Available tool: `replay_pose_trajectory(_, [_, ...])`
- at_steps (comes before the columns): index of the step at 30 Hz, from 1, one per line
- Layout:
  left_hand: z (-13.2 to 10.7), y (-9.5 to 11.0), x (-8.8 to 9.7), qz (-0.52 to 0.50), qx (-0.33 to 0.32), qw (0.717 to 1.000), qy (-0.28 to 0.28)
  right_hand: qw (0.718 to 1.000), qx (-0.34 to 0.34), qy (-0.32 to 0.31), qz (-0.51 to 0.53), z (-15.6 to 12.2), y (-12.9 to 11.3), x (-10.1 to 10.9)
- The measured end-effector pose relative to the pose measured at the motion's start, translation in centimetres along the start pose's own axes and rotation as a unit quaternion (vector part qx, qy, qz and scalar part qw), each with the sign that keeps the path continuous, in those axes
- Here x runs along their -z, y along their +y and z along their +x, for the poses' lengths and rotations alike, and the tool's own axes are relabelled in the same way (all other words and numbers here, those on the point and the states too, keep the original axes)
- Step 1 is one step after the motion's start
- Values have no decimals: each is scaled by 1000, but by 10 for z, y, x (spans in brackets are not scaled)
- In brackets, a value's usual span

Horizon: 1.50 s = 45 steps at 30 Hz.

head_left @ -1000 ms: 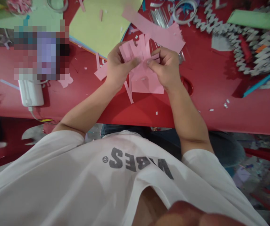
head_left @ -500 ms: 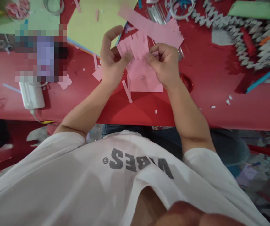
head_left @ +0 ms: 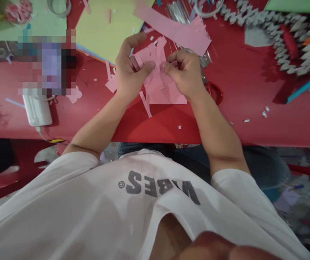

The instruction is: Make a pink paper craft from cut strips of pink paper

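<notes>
A pink paper piece cut into fringed strips (head_left: 155, 54) is held above the red table (head_left: 252, 101). My left hand (head_left: 129, 70) pinches its left side between thumb and fingers. My right hand (head_left: 183, 72) pinches its right side, thumb tip close to my left thumb. Under the hands lies a flat pink sheet (head_left: 168, 94), with a loose pink strip (head_left: 145, 104) beside it.
A long pink fringed strip (head_left: 176, 30) and a yellow-green sheet (head_left: 108, 29) lie beyond the hands. Grey zigzag paper chains (head_left: 287, 39) fill the far right. A white charger block (head_left: 37, 110) sits at the left; red scissor handles (head_left: 215, 94) lie by my right wrist.
My hands have drawn closer together on the pink fringed paper, and my left fingers have folded down onto it. The view has shifted slightly.
</notes>
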<state>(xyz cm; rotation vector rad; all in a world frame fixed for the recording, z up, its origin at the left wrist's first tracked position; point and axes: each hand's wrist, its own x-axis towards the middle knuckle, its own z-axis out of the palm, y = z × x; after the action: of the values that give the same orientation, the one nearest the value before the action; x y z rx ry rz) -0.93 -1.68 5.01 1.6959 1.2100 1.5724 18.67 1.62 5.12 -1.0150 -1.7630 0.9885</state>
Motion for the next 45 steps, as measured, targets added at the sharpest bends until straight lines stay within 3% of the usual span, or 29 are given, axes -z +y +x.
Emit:
replay_pose_trajectory(3, [0,-5,0,1,-51,999,2,1000,0,-6,9,0,2,-1])
replay_pose_trajectory(8, [-1,-7,-3,17,-75,997,-2,1000,11,1,17,1,6,-4])
replay_pose_trajectory(20, [-5,-11,-9,-13,-62,998,2,1000,14,-12,-8,0,2,-4])
replay_pose_trajectory(29, [-6,-10,-6,36,-34,999,4,999,-10,-29,-30,-5,-13,-2])
replay_pose_trajectory(34, [-4,-20,-5,33,-20,999,12,1000,-6,9,-19,-9,-27,0])
replay_pose_trajectory(38, [-6,-19,-7,47,36,998,-17,998,23,34,-38,-13,-41,5])
replay_pose_trajectory(41, [-9,-19,-10,53,35,997,-40,996,64,43,-40,-11,-40,7])
replay_pose_trajectory(45, [-10,-21,-11,52,9,998,-29,996,64,45,-53,-8,-29,8])
